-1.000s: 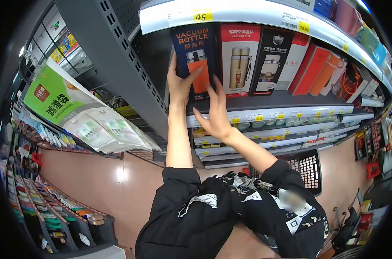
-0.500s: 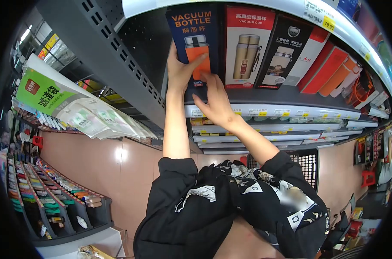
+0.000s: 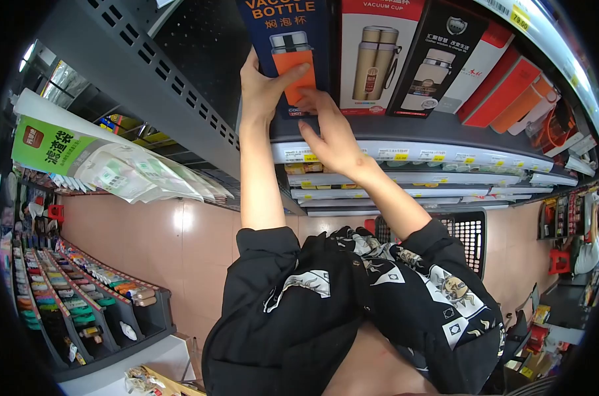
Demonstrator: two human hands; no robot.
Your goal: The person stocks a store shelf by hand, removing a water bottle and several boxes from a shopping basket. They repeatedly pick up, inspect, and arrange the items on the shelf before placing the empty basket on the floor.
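A dark blue vacuum bottle box (image 3: 285, 23) with an orange bottle pictured on it stands at the left end of a shelf, leaning slightly left; its top is cut off by the frame. My left hand (image 3: 261, 89) grips its left side, thumb across the front and the other fingers mostly hidden behind the edge. Fingertips of my right hand (image 3: 332, 135) rest near the box's lower right front, with the thumb apart below. Just right of it stands a red and white vacuum cup box (image 3: 377, 63), then a black bottle box (image 3: 433, 66).
A grey perforated upright (image 3: 161, 72) borders the shelf on the left, with hanging green and white filter bag packs (image 3: 101, 155) beyond it. Price labels line the shelf edge (image 3: 379, 153). A black basket (image 3: 470, 244) sits on the floor below.
The view has shifted, so the shelf and boxes sit higher in it. The blue box leans a little more to the left. Both hands stay at the box.
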